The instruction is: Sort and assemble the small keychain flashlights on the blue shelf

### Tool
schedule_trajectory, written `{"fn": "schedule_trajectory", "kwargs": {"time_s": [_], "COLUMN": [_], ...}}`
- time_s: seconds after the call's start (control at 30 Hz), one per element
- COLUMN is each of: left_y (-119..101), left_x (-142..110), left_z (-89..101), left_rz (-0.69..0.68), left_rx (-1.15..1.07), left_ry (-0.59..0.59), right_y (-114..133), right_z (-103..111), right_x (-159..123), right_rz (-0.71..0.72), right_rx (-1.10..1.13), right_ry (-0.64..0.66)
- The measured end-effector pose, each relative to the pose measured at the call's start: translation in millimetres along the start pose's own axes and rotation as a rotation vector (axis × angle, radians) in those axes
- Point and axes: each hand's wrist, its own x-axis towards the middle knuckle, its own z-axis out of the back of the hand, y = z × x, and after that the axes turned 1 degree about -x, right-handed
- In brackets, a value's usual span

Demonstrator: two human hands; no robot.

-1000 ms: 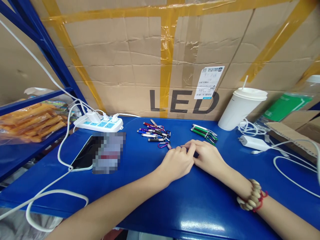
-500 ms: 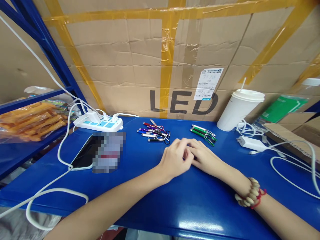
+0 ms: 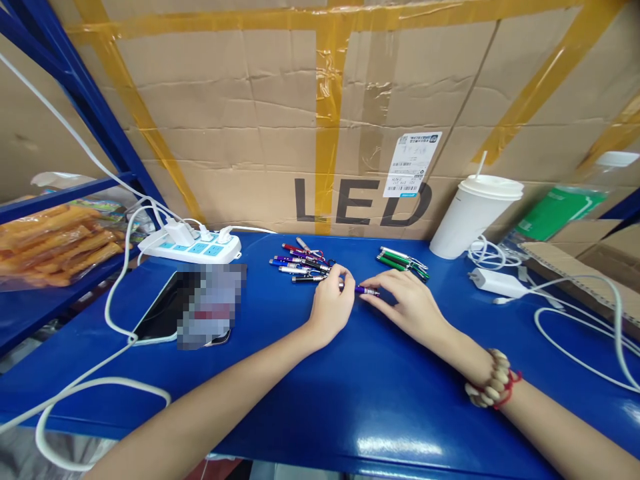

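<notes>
Between my two hands, just above the blue table, is a small purple penlight (image 3: 367, 291) with a silver end. My left hand (image 3: 334, 303) pinches its silver end, the fingers curled around and partly hiding it. My right hand (image 3: 410, 300) has thumb and fingertips closed about the purple end. Just beyond my left hand lies a loose group of penlights (image 3: 300, 262) in red, blue, purple, silver and black, some with clips. A second group of green and silver penlights (image 3: 395, 259) rests behind my right hand, which partly covers it.
At the left are a white power strip (image 3: 193, 247) with plugs, a phone (image 3: 163, 310) and a blurred-out item (image 3: 213, 307). To the right stand a white cup (image 3: 473, 213) with a straw and a white charger (image 3: 497, 283) with cables. A large cardboard box (image 3: 225, 133) closes off the back.
My hands, earlier touching with fingers overlapping, have drawn apart. The purple penlight now shows between them. The view has shifted slightly.
</notes>
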Motion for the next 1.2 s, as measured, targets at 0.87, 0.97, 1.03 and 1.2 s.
{"fn": "schedule_trajectory", "kwargs": {"time_s": [0.87,0.97,1.03,1.2], "left_y": [-8,-6,-5,-4], "left_x": [-7,-5,-4,-2], "left_z": [5.5,3.8,2.4,0.6], "left_rz": [-0.123,-0.079,-0.068,-0.074], "left_rx": [0.114,0.104,0.086,-0.015], "left_ry": [0.165,0.124,0.119,0.117], "right_y": [13,10,9,9], "right_z": [-2,-5,-6,-5], "right_x": [2,2,3,2], "right_rz": [-0.303,-0.269,-0.236,-0.257], "right_rx": [0.486,0.395,0.363,0.349], "right_ry": [0.032,-0.041,-0.05,0.05]}}
